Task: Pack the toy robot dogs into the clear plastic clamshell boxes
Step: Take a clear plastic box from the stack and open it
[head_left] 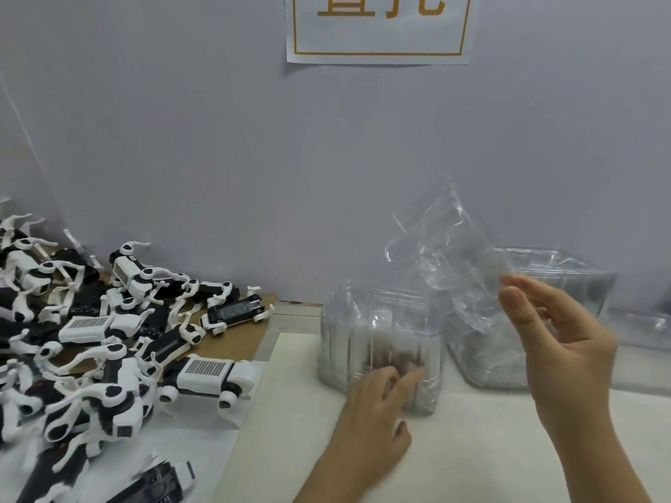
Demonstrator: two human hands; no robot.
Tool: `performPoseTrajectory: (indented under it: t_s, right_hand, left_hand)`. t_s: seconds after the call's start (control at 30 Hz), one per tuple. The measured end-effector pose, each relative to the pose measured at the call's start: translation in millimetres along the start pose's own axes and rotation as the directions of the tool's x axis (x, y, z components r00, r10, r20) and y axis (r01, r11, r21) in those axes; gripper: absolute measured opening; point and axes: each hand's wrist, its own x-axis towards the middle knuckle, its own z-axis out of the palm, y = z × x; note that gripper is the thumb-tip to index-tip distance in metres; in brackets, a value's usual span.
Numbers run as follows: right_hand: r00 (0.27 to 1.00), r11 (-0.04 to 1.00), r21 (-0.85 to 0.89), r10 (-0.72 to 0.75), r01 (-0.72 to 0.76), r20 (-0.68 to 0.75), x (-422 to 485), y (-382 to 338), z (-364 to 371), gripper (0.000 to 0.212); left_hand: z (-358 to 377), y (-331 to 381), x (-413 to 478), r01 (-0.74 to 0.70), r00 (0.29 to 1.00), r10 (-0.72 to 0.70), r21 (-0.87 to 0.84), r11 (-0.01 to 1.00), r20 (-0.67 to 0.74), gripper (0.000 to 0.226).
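Note:
A heap of black-and-white toy robot dogs [109, 339] covers the left of the table. A stack of clear clamshell boxes [377, 335] stands in the middle, and my left hand [377, 404] rests its fingers against the stack's front side. My right hand [555, 332] is raised to the right, pinching one clear clamshell box [446, 255] between thumb and fingers; that box hangs tilted in the air above the stack. It is blurred and I cannot tell whether it is folded open.
A second stack of clear clamshells [552, 285] sits at the right against the grey wall. A brown cardboard sheet [232, 339] lies under the dogs. A white paper sign [377, 27] hangs on the wall. The white tabletop [472, 448] spreads in front.

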Motion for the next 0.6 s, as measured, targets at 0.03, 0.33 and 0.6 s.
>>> performPoseTrajectory:
  t_s: [0.03,0.33,0.6]
  right_hand:
    - [1.0,1.0,0.002,0.007,-0.007,0.009,-1,-3,-3,0.018]
    - [0.75,0.906,-0.423,0.266,0.02,0.605,-7,-19,-20,0.035]
    - [0.387,0.782,-0.621,0.557,0.053,0.735,-29,-1,10,0.028]
  left_hand:
    - [-2,1,4,0.098,0.986,-0.099,0.014,0.995,0.137,0.076]
    - [-65,-25,-4,0.422,0.82,-0.524,-0.377,0.824,-0.229,0.04]
    - [-180,-94,-49,0.639,0.743,-0.669,0.264,0.722,0.033,0.093]
